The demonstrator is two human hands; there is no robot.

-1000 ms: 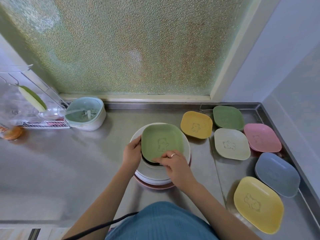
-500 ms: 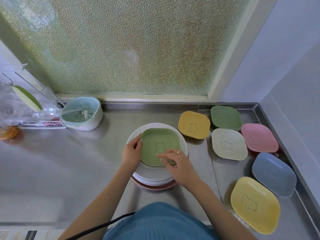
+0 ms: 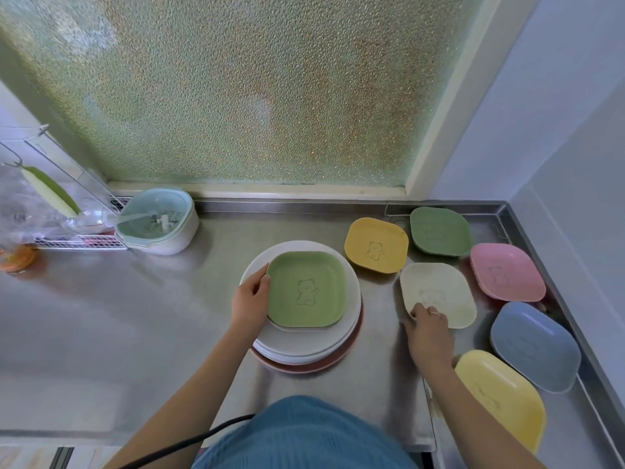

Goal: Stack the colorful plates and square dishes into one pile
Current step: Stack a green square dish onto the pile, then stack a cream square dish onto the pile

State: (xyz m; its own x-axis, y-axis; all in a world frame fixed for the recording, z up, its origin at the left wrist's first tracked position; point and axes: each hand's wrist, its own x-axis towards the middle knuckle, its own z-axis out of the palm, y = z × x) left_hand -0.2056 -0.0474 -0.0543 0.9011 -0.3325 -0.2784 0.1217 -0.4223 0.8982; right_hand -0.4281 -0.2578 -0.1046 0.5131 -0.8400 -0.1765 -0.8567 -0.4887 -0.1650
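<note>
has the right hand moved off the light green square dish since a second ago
Yes. The right hand has left the light green square dish on the pile and gone rightward to the near edge of the cream square dish.

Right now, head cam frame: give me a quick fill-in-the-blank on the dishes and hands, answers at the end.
1. The light green square dish lies on top of the pile of round ____ plates.
2. The right hand touches the near edge of the ____ square dish.
3. The left hand rests against the ____ green dish's left edge.
4. The dish nearest the back corner of the steel counter is the ____ green square dish.

Answers: white; cream; light; dark
</note>
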